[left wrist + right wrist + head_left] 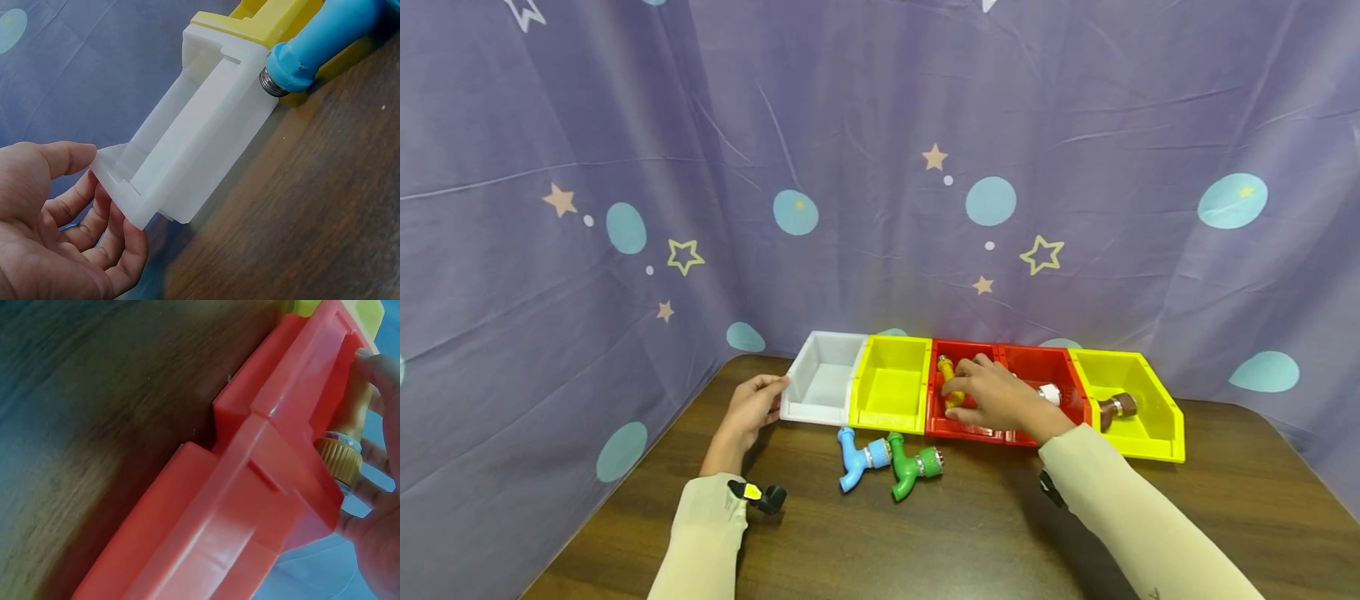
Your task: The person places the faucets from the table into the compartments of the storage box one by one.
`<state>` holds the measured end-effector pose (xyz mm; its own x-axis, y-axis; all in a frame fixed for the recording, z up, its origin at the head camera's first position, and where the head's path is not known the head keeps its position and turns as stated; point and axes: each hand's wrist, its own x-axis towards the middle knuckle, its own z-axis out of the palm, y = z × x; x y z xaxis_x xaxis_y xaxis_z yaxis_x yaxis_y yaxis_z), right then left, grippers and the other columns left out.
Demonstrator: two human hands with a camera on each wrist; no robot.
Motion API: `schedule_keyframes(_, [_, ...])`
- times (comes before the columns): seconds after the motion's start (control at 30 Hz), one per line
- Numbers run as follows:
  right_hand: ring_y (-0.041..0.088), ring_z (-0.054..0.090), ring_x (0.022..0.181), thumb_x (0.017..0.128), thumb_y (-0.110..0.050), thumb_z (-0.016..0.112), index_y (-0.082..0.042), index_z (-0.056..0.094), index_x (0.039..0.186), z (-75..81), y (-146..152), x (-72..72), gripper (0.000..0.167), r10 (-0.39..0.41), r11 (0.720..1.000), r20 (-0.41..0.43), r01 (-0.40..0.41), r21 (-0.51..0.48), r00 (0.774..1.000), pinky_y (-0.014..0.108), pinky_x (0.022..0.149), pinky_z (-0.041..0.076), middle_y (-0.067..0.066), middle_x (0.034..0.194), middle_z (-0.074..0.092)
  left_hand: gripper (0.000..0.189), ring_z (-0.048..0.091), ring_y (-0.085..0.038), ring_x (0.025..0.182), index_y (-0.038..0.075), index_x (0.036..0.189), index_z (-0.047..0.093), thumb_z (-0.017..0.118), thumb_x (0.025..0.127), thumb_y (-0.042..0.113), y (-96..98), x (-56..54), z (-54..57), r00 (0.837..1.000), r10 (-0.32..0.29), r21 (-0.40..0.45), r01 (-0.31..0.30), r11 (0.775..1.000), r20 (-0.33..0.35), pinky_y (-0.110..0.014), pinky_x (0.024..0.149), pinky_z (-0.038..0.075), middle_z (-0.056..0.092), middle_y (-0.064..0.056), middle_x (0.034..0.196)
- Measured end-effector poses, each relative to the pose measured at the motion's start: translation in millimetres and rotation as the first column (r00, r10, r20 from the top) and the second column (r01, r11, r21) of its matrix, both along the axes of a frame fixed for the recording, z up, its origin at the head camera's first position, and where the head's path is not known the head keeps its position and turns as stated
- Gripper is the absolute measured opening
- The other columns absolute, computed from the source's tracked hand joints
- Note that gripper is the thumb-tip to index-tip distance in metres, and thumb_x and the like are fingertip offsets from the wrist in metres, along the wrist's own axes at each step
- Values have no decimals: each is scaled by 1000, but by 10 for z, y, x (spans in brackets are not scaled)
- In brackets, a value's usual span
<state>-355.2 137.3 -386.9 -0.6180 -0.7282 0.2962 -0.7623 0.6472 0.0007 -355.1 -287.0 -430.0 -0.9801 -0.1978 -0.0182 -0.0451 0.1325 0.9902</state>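
Observation:
My left hand (754,410) holds the outer side of the white bin (817,414), thumb and fingertips at its edge in the left wrist view. Reaching into the left red bin (937,427), my right hand (996,393) has its thumb and fingers around a yellow tap (946,367). The right wrist view shows the thumb on the tap's body and the fingers behind its ribbed knob (339,460). In front of the bins, a blue tap (856,460) and a green tap (907,470) lie side by side on the table.
A yellow bin (891,419) stands between the white and red bins. Partly behind my right hand, the right red bin (1078,408) contains a white-knobbed tap (1049,393). At the right end, another yellow bin (1157,448) holds a brown tap (1116,408). A patterned curtain (865,275) hangs behind.

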Motion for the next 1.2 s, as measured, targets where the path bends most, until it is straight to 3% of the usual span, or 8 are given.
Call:
schedule_keyframes(0.7, [25,51,103,92,-39,77,-21,75,119,-21,-57,-227,33,-80,995,135,70,77,988,48,93,50,3,114,63,30,54,-17,83,-1,113,62,67,101,26,14,12,54,1000,-8,17,7,1000,14,-28,69,52,58,-2,92])
schedule_keyframes(1.2, [26,53,99,90,-39,79,-22,78,114,-110,-117,-329,29,-89,990,148,71,125,985,44,90,51,5,111,64,33,54,-16,83,-2,115,62,68,100,27,-6,2,15,1000,-1,10,1,1000,16,-26,68,51,58,-1,91])
